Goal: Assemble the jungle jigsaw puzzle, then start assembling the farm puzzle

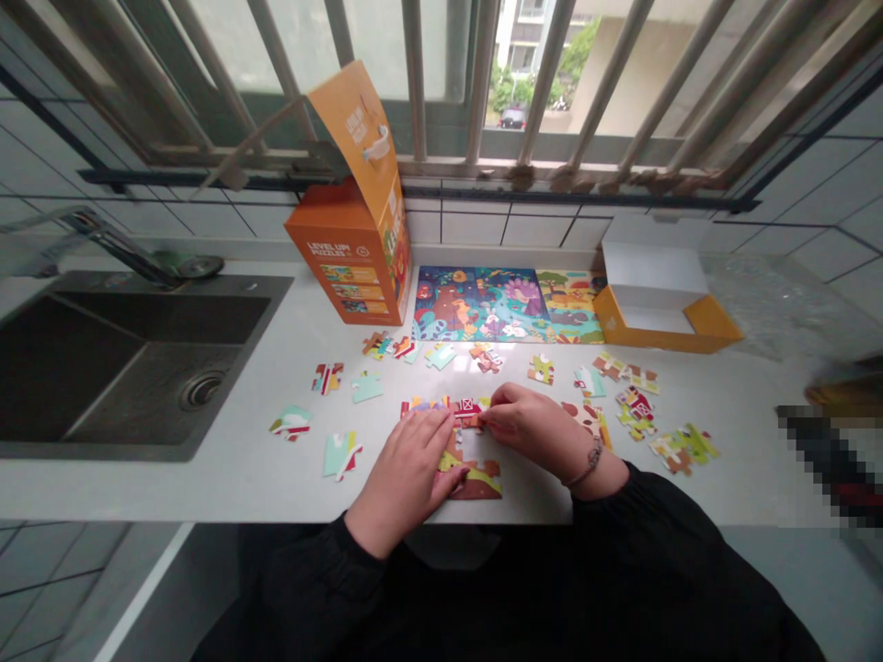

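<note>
My left hand (406, 460) lies flat with fingers stretched over a partly joined puzzle (483, 484) near the counter's front edge, hiding much of it. Thumb and fingers of my right hand (536, 425) pinch the right side of a puzzle piece (467, 410) with a red barn on it. That piece sits at the upper part of the joined section, touching my left fingertips. Whether it is fully locked in, I cannot tell. Just beyond my right wrist is a spotted puzzle piece (585, 416), partly covered by the hand.
Loose pieces lie on both sides, including a pale green one (368, 386) and a brown-green one (684, 448). Behind them stand an orange puzzle box (345, 248), a picture sheet (483, 303) and an open yellow box (648, 336). A sink (172, 368) is at left.
</note>
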A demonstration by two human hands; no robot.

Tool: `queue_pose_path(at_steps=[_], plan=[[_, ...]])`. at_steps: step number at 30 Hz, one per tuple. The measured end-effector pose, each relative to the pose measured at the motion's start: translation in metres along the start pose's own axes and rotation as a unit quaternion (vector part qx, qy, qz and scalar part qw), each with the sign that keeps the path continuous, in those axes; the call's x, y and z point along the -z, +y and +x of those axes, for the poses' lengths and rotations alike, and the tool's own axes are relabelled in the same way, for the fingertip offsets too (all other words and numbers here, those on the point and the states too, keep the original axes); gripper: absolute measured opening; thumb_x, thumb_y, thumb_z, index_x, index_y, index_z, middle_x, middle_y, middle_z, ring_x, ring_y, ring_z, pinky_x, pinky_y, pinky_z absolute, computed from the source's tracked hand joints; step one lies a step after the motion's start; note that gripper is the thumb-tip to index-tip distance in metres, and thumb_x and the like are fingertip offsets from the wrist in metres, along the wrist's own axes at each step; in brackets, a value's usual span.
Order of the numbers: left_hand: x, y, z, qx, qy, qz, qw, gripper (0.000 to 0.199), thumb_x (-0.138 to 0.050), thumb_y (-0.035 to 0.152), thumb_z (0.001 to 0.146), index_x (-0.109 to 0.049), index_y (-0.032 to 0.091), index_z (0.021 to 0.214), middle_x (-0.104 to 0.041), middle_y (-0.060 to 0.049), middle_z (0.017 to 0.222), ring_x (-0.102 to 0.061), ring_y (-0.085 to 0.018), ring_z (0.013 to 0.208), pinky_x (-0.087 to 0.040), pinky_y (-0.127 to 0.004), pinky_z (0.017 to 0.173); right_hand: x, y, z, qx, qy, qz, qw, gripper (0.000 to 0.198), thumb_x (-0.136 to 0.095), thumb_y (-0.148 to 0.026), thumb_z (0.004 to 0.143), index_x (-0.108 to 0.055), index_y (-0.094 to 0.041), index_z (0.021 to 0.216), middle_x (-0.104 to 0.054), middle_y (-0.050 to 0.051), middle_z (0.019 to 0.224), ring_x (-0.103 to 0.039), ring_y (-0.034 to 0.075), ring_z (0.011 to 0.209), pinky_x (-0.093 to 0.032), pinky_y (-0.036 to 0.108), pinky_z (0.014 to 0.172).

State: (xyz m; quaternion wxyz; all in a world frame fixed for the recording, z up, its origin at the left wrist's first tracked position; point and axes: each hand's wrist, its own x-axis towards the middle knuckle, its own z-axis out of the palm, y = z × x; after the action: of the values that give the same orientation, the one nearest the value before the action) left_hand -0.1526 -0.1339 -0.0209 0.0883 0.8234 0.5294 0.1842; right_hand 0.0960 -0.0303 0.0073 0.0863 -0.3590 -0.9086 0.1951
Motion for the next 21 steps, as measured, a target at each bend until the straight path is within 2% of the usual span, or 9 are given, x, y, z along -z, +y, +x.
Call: queue_pose_path(at_steps=[10,17,21], plan=[[-0.002,0.0,0.001,0.005,0.021,-0.027,0.999,0.062,-0.075,0.041,0.1,-0.055,0.022,0.156,-0.062,-0.016,0.159,-0.058,-0.037,0.146,-0.046,-0.061,0.126,0.003,-0.001,0.001,0.008,-0.02,-0.01,1.0,0.02,-0.069,-0.013,0.101,-0.085,-0.022,0.107,-0.075,0.01,0.107,-0.071,0.021,0.095,-0.055,0.032,0.086],[-0.003,-0.001,-0.001,-0.002,0.017,-0.021,1.0,0.058,-0.075,0.039,0.1,-0.059,0.02,0.152,-0.06,-0.017,0.16,-0.057,-0.039,0.147,-0.045,-0.063,0.127,-0.001,0.007,-0.001,0.005,0.064,0.008,0.998,0.013,-0.075,-0.012,0.094,-0.078,-0.021,0.104,-0.074,0.008,0.106,-0.07,0.023,0.097,-0.056,0.035,0.089],[-0.003,-0.001,-0.001,0.0,0.023,-0.024,0.999,0.056,-0.075,0.039,0.1,-0.06,0.02,0.15,-0.061,-0.017,0.159,-0.057,-0.039,0.147,-0.046,-0.065,0.125,0.0,0.013,0.012,0.016,0.094,0.022,0.995,0.015,-0.077,-0.013,0.092,-0.075,-0.022,0.104,-0.072,0.008,0.109,-0.07,0.022,0.097,-0.056,0.035,0.09]])
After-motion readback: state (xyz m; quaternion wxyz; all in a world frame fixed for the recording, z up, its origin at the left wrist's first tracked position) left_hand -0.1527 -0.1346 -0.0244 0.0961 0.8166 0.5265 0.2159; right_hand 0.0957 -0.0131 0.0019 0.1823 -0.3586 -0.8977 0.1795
